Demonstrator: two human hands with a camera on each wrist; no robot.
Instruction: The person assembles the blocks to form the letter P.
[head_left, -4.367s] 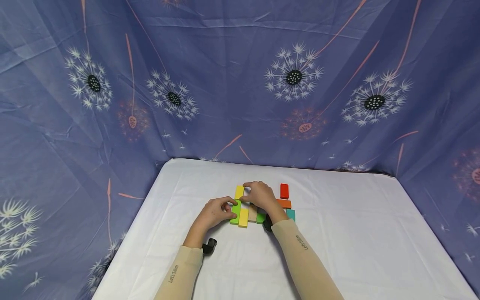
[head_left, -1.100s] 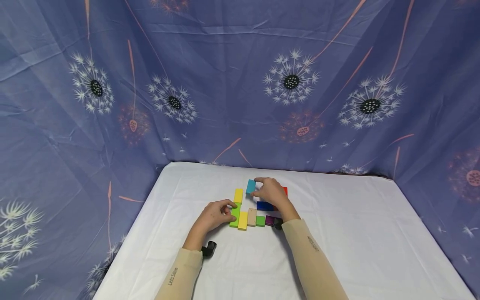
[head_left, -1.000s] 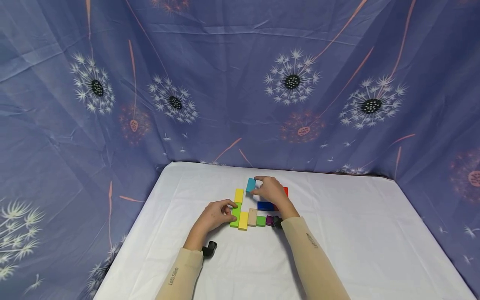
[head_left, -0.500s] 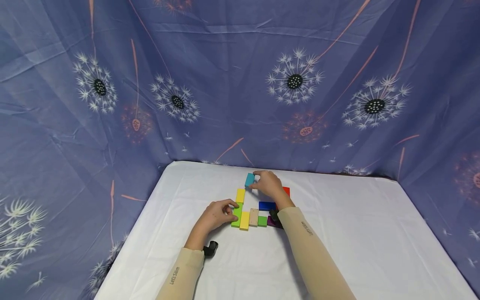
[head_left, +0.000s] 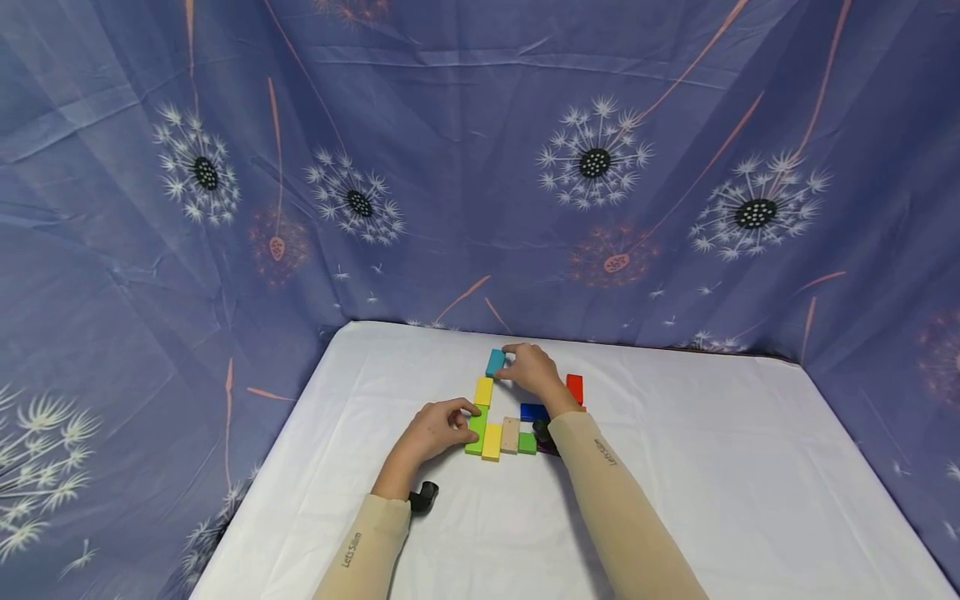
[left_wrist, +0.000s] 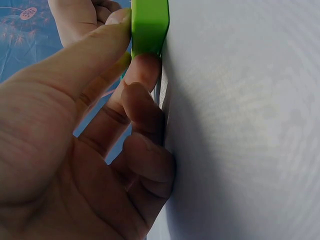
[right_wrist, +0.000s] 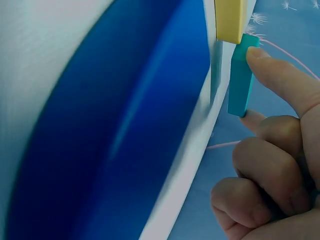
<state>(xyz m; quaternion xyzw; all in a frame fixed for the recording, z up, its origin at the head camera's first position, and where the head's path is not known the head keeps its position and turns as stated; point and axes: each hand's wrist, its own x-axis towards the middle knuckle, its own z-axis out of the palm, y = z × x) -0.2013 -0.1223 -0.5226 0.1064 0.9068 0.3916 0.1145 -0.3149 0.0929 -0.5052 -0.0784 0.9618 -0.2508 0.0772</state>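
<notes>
My right hand [head_left: 531,371] pinches a teal wooden block [head_left: 495,362] between thumb and index finger, its other fingers curled in the right wrist view. The block's near end is right at the far end of a yellow block [head_left: 483,391]. My left hand [head_left: 431,429] holds a light green block [head_left: 477,430] by its two ends, thumb at the near end; the green block [left_wrist: 150,27] fills the top of the left wrist view. The light green block lines up with the yellow one beyond it.
A second yellow block [head_left: 491,442], a plain wood block [head_left: 509,435] and a green block [head_left: 527,442] form a row on the white cloth [head_left: 750,483]. A blue block [head_left: 533,412] and a red block [head_left: 574,388] lie farther right. The right forearm partly hides a purple block.
The right hand has carried the teal block away and leftward, to the far end of the yellow block. Earlier a blue block came into view on the right. The left hand stays at the light green block.
</notes>
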